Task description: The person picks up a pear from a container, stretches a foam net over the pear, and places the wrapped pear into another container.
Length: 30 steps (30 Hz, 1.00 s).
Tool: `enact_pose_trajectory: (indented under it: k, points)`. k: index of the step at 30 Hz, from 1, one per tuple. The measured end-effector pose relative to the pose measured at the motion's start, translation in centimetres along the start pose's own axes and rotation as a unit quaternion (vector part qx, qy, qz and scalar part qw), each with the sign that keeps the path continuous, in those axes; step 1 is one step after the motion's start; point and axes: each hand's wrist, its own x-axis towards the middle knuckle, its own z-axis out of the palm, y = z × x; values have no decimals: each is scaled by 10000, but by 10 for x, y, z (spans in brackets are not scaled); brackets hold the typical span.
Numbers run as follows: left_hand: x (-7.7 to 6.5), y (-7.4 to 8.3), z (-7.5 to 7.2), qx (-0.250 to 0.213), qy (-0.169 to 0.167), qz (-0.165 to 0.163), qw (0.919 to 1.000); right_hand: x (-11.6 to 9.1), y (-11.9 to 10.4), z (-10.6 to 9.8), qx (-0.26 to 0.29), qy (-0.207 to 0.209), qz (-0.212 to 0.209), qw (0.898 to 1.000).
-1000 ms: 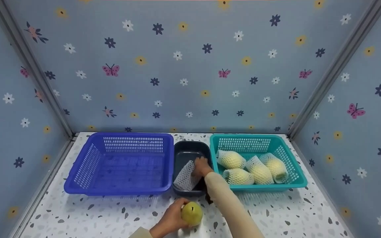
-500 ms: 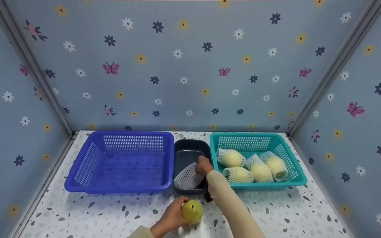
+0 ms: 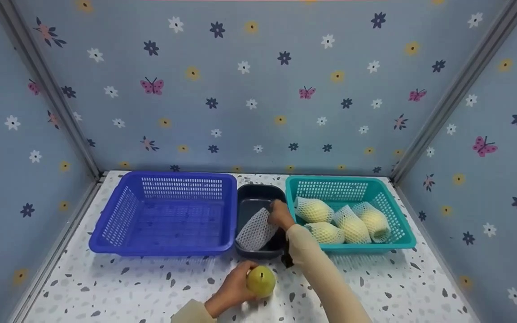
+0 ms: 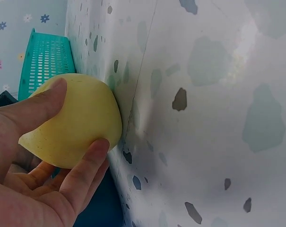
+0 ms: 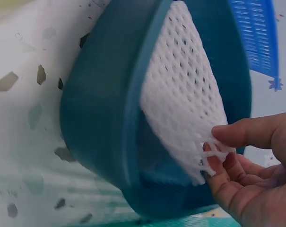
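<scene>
A yellow-green pear (image 3: 261, 281) is gripped by my left hand (image 3: 235, 286) just in front of the dark bin. In the left wrist view, thumb and fingers curl round the pear (image 4: 81, 120) close to the tabletop. My right hand (image 3: 281, 214) reaches into the dark blue-grey bin (image 3: 258, 190) and pinches one end of a white foam fruit net (image 3: 255, 231). The right wrist view shows thumb and fingertips on the frayed open edge of the foam net (image 5: 185, 80), whose other end leans on the bin wall.
A purple-blue basket (image 3: 164, 250) stands left of the bin, with nothing visible inside. To the right, a teal basket (image 3: 366, 246) holds several pears in foam nets (image 3: 352, 226). Patterned panels (image 3: 258, 89) enclose the speckled tabletop (image 3: 151, 287) at the back and sides.
The right hand has drawn the foam net's end slightly up and right within the bin. The left hand keeps its grip on the pear. The head view has tilted a little.
</scene>
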Motion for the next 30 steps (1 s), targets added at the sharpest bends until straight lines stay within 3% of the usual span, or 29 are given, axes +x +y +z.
enact_pose_trajectory:
  k: [2,5,8,9,13,21,30]
  points:
    - [1,0,0,1,-28,-55,10000,20,17,4,133,66,-326,9994]
    - [1,-1,0,-18,-50,-117,9999,27,23,1,156,94,-681,9975]
    - [1,-2,0,-27,-19,-83,10000,14,17,-9,256,151,-1006,9945]
    - [1,-2,0,-37,-14,-73,10000,-1,3,-18,175,127,-834,9963]
    - [1,-1,0,-84,-2,-20,10000,-22,-10,-32,187,208,-1279,9914]
    - [4,-2,1,-71,-110,-165,9998,-40,-23,-52,-44,316,-2211,9747]
    - [2,0,2,34,-134,-110,9998,-69,-30,-74,8,347,-2643,9638]
